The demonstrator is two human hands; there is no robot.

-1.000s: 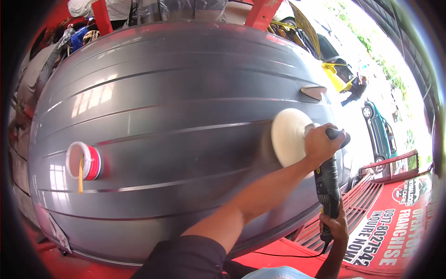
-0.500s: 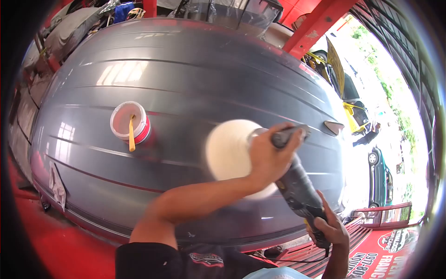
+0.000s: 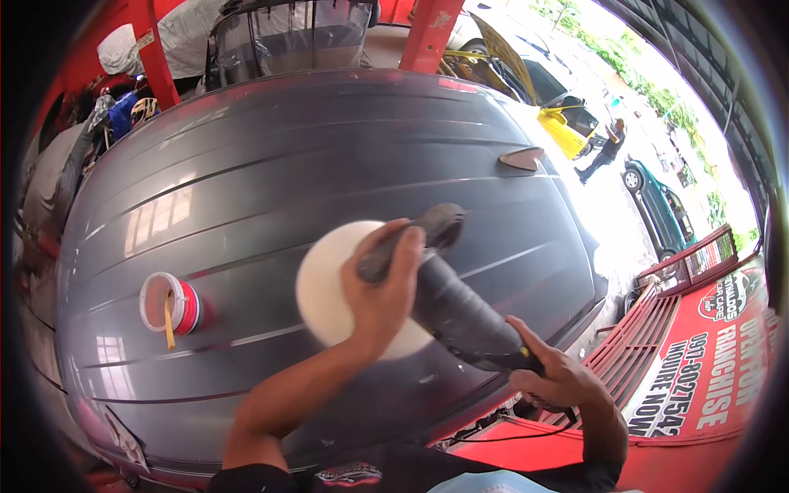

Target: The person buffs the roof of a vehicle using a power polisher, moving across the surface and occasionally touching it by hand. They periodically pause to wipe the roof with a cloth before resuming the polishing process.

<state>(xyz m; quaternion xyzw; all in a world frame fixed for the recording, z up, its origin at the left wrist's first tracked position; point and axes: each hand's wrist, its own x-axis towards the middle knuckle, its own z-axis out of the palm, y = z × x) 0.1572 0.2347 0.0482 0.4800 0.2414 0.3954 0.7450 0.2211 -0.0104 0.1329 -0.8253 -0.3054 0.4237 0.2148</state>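
A dark polishing machine with a round whitish pad lies over the grey vehicle roof. My left hand is wrapped round the black front handle, above the pad. Farther back, my right hand grips the rear end of the machine's body, where a black cord hangs. The pad appears flat against the roof, though its underside is hidden. On the roof to the left stands a red and white tub with a yellow-handled tool leaning in it.
A fin antenna rises from the roof's far right. A cloth lies at its lower left edge. Red posts stand behind. At right are a red sign, a yellow car, a green vehicle and a person.
The view has shifted, so the tub and antenna appear lower left and farther left. Both hands still hold the machine, which appears turned closer to level in the view.
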